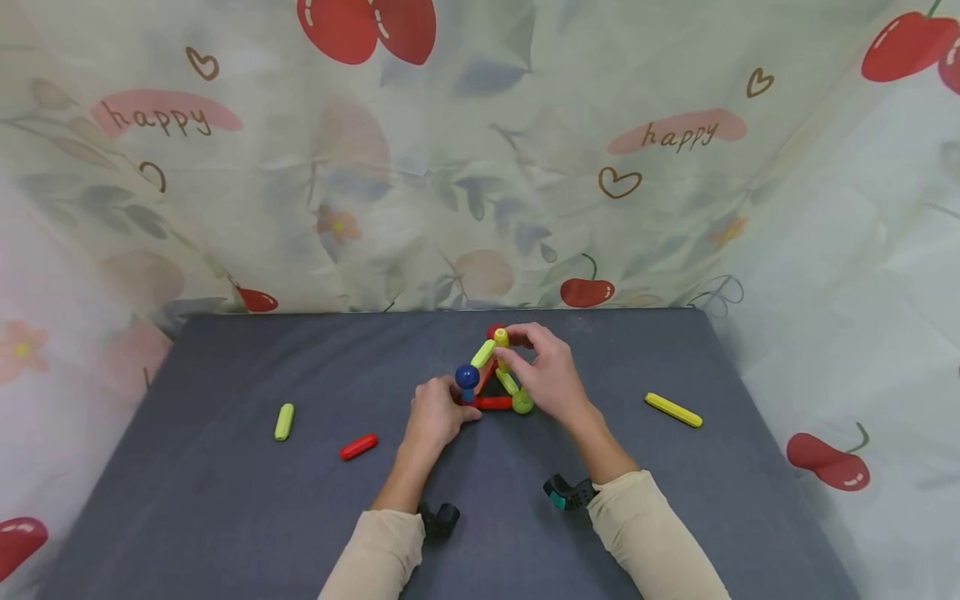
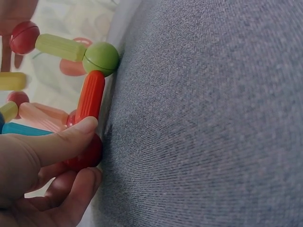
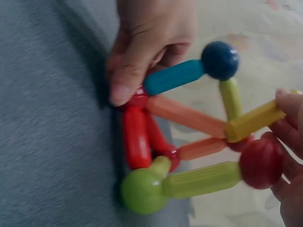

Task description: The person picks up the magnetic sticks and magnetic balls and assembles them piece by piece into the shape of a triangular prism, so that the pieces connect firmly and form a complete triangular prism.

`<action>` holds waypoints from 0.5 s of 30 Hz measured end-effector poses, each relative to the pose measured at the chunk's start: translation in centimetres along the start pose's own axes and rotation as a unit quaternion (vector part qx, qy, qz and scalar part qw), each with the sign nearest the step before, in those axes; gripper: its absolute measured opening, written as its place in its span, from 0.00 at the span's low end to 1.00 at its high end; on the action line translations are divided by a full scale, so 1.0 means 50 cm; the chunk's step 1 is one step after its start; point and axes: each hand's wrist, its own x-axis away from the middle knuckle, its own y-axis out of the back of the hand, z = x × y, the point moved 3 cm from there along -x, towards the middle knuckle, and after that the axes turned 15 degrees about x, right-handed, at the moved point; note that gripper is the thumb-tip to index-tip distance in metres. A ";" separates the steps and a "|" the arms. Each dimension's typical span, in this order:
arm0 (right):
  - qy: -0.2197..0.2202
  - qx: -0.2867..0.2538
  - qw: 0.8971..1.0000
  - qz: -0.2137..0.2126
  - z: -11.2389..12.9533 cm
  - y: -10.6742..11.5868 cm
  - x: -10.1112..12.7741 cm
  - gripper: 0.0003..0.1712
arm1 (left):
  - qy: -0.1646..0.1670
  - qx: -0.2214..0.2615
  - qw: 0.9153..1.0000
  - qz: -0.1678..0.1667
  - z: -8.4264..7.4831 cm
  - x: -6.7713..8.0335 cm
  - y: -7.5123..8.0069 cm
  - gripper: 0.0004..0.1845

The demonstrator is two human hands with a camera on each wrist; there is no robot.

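Note:
A frame of magnetic sticks and balls stands upright on the dark cloth. My left hand point(image 1: 435, 410) pinches a red ball point(image 2: 87, 155) at its lower near-left corner, between thumb and fingers. From that ball a blue stick point(image 3: 174, 77) rises to a dark blue ball point(image 1: 467, 377), and a red stick point(image 1: 493, 402) runs to a green ball point(image 1: 522, 402). My right hand point(image 1: 551, 371) pinches a yellow stick point(image 3: 255, 120) near the frame's top. Close by those fingers is another red ball point(image 3: 260, 163), joined to the green ball by a light green stick point(image 3: 202, 180).
Loose on the table point(image 1: 225, 500) lie a light green stick point(image 1: 284, 422) and a red stick point(image 1: 358, 447) on the left, and a longer yellow stick point(image 1: 673, 410) on the right. A printed curtain point(image 1: 420, 250) hangs behind the table's far edge.

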 end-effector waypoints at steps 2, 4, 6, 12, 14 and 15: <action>-0.003 0.020 1.000 0.021 -0.004 -0.007 0.008 0.16 | 0.000 0.002 1.000 0.002 -0.001 0.000 0.000 0.18; 0.001 0.045 0.998 0.036 -0.010 -0.013 0.014 0.16 | 0.000 0.004 1.000 0.003 -0.001 0.000 0.000 0.18; 0.015 0.074 0.996 0.047 -0.013 -0.018 0.019 0.16 | -0.001 0.003 1.000 0.003 -0.001 0.000 0.002 0.18; 0.075 0.159 0.983 0.062 -0.009 -0.028 0.027 0.14 | -0.003 0.003 1.000 0.003 -0.001 0.000 0.003 0.18; 0.083 0.187 0.976 0.069 -0.004 -0.030 0.029 0.14 | -0.003 0.002 1.000 0.004 -0.002 0.000 0.002 0.18; 0.085 0.203 0.973 0.074 -0.001 -0.032 0.030 0.14 | -0.003 0.002 1.000 0.005 -0.002 0.000 0.001 0.18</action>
